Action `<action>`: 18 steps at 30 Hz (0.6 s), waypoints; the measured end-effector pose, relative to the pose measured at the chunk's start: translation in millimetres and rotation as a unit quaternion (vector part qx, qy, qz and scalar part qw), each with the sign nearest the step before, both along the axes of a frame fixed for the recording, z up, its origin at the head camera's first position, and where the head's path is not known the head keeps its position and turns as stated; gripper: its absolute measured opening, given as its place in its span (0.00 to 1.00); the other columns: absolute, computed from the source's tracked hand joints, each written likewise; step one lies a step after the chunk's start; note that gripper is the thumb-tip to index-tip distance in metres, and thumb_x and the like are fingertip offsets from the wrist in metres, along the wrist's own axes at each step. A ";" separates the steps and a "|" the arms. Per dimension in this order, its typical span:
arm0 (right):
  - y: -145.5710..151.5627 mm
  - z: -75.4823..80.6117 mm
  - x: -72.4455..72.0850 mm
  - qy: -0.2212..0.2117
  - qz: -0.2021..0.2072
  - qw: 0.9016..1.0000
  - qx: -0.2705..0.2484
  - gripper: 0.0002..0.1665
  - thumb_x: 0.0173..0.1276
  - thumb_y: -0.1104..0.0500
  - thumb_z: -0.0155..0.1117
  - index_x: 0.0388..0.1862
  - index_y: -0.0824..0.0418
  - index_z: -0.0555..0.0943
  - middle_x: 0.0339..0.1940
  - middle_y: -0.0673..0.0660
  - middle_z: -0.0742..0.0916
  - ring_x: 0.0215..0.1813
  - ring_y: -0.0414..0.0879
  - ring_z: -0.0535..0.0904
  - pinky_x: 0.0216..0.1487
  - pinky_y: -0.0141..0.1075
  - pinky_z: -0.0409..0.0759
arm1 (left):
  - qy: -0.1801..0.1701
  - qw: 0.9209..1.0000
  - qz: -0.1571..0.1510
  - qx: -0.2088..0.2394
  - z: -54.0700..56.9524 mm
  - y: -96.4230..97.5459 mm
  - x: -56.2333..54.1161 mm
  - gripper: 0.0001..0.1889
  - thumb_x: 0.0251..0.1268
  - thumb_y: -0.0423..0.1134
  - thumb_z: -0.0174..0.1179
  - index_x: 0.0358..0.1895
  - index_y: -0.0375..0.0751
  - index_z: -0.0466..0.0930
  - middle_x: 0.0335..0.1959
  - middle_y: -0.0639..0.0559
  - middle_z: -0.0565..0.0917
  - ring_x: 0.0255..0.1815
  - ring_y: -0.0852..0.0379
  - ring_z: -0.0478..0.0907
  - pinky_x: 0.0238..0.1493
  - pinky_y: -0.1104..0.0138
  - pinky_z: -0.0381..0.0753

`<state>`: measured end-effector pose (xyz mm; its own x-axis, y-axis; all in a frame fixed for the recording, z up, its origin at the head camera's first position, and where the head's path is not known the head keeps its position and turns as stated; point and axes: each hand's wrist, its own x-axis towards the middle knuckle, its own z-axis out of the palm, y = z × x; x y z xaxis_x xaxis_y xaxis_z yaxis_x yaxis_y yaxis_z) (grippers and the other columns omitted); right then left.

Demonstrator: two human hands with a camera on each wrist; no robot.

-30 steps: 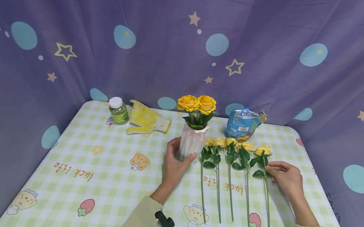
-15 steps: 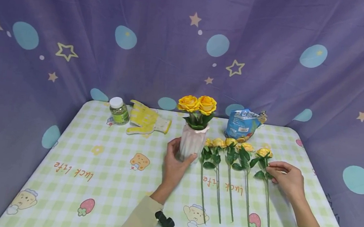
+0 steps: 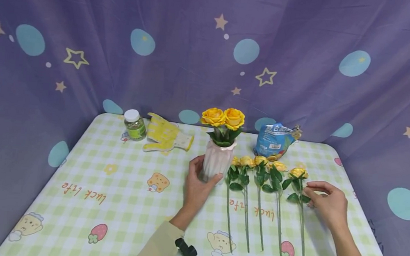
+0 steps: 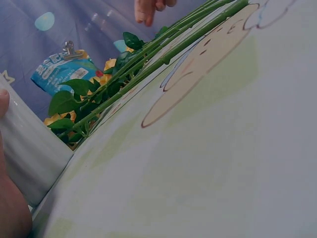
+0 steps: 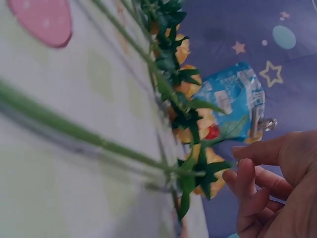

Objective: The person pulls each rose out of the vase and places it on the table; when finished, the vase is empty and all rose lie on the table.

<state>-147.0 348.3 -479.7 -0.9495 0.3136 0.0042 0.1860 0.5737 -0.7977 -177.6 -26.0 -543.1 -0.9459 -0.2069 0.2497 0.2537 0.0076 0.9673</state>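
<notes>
My left hand [image 3: 199,187] holds a pale, ribbed vase [image 3: 217,162] upright, thumb across its front. Two yellow roses [image 3: 223,118] with dark green leaves stand in the vase. Several more yellow roses lie side by side to its right, heads away from me and stems towards me. Beside the rightmost rose [image 3: 298,173] is my right hand [image 3: 328,203], its thumb and forefinger close to the leaves. In the right wrist view the fingertips [image 5: 242,166] come near a leaf tip, with no stem between them; whether they touch the leaf is unclear.
At the back left stand a white-lidded jar [image 3: 135,125] and a yellow-and-white work glove [image 3: 167,134]. A blue snack bag [image 3: 273,140], closed with a metal clip [image 5: 262,124], sits behind the lying roses. A purple curtain [image 3: 184,39] hangs behind the checked tablecloth [image 3: 86,166].
The rightmost rose's head shifted slightly right at first. My right hand has since drawn a little to the right, away from its stem. My left hand stays on the vase.
</notes>
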 end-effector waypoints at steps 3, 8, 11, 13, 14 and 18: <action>-3.7 6.2 3.0 0.024 -0.006 1.000 0.003 0.17 0.75 0.57 0.79 0.56 0.66 0.90 0.35 0.33 0.90 0.28 0.47 0.89 0.28 0.38 0.87 | 0.002 1.000 -0.002 0.002 -0.1 -0.2 0.2 0.38 0.66 0.36 0.81 0.76 0.42 0.72 0.73 0.46 0.80 0.77 0.46 0.75 0.81 0.44 0.67; -15.3 20.3 7.7 0.059 -0.023 0.998 -0.007 0.14 0.75 0.56 0.80 0.53 0.63 0.91 0.33 0.25 0.86 0.25 0.41 0.84 0.23 0.35 0.79 | 0.009 1.000 -0.005 0.002 -1.2 -0.5 -0.1 0.38 0.66 0.36 0.81 0.76 0.42 0.71 0.74 0.46 0.80 0.77 0.47 0.75 0.81 0.44 0.68; -25.0 28.7 11.3 0.085 -0.031 0.995 -0.029 0.13 0.74 0.57 0.80 0.51 0.62 0.91 0.32 0.28 0.88 0.21 0.41 0.80 0.20 0.34 0.72 | 0.008 1.000 -0.005 0.002 -1.4 -0.2 0.0 0.38 0.66 0.36 0.81 0.76 0.42 0.71 0.74 0.46 0.80 0.77 0.47 0.75 0.81 0.44 0.68; -32.3 33.1 13.6 0.115 -0.031 0.992 -0.052 0.12 0.73 0.60 0.81 0.50 0.64 0.91 0.31 0.31 0.89 0.19 0.40 0.78 0.18 0.34 0.68 | 0.005 1.000 -0.004 0.000 -1.8 -0.1 -0.2 0.38 0.66 0.36 0.81 0.76 0.43 0.71 0.74 0.47 0.80 0.77 0.47 0.75 0.81 0.45 0.68; -36.3 35.2 14.8 0.132 -0.028 0.989 -0.061 0.11 0.72 0.62 0.81 0.50 0.65 0.91 0.31 0.33 0.90 0.18 0.39 0.77 0.18 0.33 0.68 | 0.002 1.000 -0.004 -0.001 -1.8 0.0 -0.1 0.38 0.66 0.36 0.81 0.76 0.43 0.71 0.74 0.47 0.80 0.78 0.48 0.75 0.81 0.45 0.67; -52.2 43.4 18.6 0.198 0.000 0.975 -0.102 0.10 0.71 0.71 0.78 0.49 0.72 0.90 0.30 0.39 0.91 0.18 0.39 0.77 0.18 0.31 0.68 | -0.001 1.000 -0.003 -0.005 -2.5 0.0 -0.3 0.38 0.66 0.36 0.81 0.77 0.44 0.71 0.74 0.47 0.80 0.78 0.48 0.75 0.81 0.45 0.67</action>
